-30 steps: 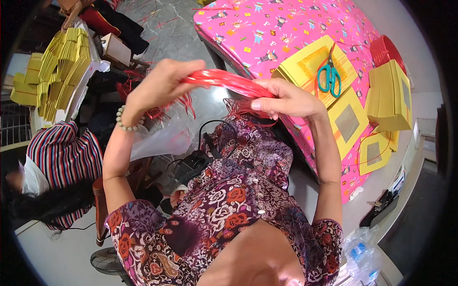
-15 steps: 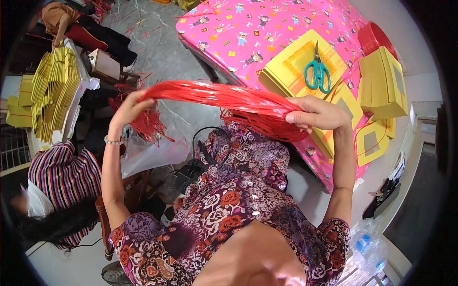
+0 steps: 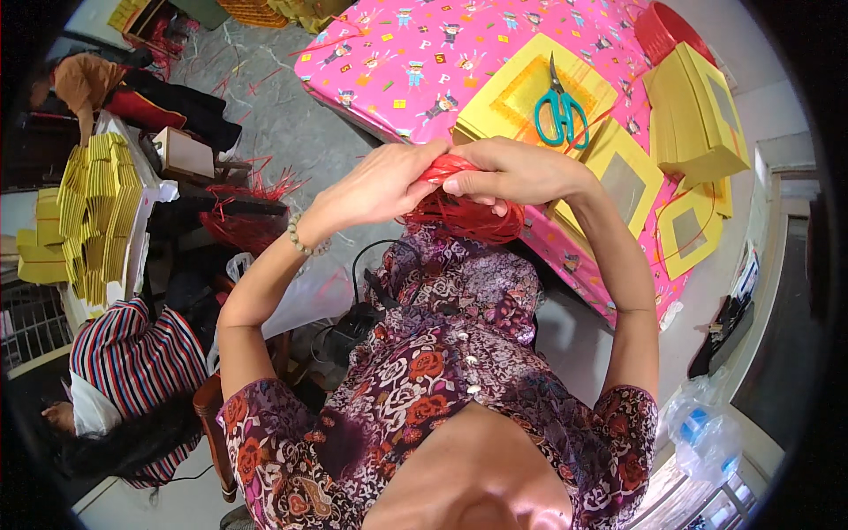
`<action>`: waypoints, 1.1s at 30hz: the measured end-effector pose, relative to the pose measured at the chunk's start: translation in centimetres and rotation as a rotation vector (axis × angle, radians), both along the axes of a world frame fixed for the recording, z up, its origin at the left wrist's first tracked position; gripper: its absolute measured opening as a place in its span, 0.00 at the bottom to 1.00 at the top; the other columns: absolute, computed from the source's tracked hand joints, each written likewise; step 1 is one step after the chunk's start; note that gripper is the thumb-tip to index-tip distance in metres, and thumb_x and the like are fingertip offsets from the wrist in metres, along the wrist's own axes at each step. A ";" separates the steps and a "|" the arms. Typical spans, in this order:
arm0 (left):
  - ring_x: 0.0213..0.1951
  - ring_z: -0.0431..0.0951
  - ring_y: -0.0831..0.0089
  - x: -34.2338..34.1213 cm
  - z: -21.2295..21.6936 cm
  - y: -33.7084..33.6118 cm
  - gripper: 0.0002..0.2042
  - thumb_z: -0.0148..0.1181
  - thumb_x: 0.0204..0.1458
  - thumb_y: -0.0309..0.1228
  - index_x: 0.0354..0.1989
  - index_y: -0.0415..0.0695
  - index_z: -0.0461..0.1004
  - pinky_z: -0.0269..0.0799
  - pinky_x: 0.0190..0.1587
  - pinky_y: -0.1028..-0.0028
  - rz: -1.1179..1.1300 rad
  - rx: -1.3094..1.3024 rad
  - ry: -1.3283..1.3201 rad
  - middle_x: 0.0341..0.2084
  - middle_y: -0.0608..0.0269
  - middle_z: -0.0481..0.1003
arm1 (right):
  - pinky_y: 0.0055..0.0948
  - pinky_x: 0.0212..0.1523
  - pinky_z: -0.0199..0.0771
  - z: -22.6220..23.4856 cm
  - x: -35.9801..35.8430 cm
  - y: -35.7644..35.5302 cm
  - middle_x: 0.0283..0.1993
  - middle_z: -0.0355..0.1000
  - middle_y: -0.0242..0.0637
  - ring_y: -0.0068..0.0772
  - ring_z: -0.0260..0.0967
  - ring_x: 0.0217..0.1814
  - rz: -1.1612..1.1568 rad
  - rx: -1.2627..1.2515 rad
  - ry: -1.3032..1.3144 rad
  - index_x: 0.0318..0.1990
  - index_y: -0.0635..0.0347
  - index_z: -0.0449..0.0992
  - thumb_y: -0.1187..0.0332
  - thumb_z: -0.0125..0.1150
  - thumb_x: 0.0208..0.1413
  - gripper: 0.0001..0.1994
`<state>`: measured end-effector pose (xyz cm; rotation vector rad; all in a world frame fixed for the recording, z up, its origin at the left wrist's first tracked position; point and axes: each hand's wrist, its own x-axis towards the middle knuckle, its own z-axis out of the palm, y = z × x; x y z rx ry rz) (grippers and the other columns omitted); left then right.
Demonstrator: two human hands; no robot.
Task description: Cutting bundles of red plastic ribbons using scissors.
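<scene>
Hands meet in front of the chest in the head view. The left hand (image 3: 375, 187) and the right hand (image 3: 512, 172) are pressed close together, both clenched around a bundle of red plastic strips (image 3: 464, 212). The left fingers (image 3: 422, 168) wrap the top of the bundle, and the right fingers (image 3: 473, 187) lie across it from the other side; the gathered end shows red between the two hands, and the rest of the strips hangs in a loose loop just below them, against the person's patterned floral blouse (image 3: 442, 353). A beaded bracelet (image 3: 299, 237) sits on the left wrist.

Beyond the hands stands a table covered in a pink cartoon-print cloth (image 3: 397, 53). On it lies a flat yellow box piece (image 3: 503, 97) with a pair of teal-handled scissors (image 3: 558, 108) resting on top, blades pointing away from the person. Just to the right are yellow windowed box lids (image 3: 623, 177), a stack of folded yellow boxes (image 3: 698, 115), and a red basket (image 3: 662, 31) at the far edge.

At the left, a pile of folded yellow cartons (image 3: 97, 212) rests on white sheeting, with loose red strips (image 3: 247, 208) scattered on the grey floor nearby. Another person in a striped top (image 3: 132, 371) is at the lower left.
</scene>
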<state>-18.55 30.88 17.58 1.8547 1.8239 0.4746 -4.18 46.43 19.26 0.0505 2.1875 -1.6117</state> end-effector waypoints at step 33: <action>0.32 0.74 0.47 2.2 -3.1 0.4 0.18 0.55 0.46 0.27 0.47 0.41 0.64 0.68 0.34 0.57 -0.087 0.072 -0.109 0.27 0.44 0.72 | 0.49 0.35 0.63 -0.5 3.1 -0.2 0.28 0.69 0.52 0.58 0.66 0.34 0.077 0.504 0.328 0.41 0.61 0.64 0.57 0.48 0.57 0.15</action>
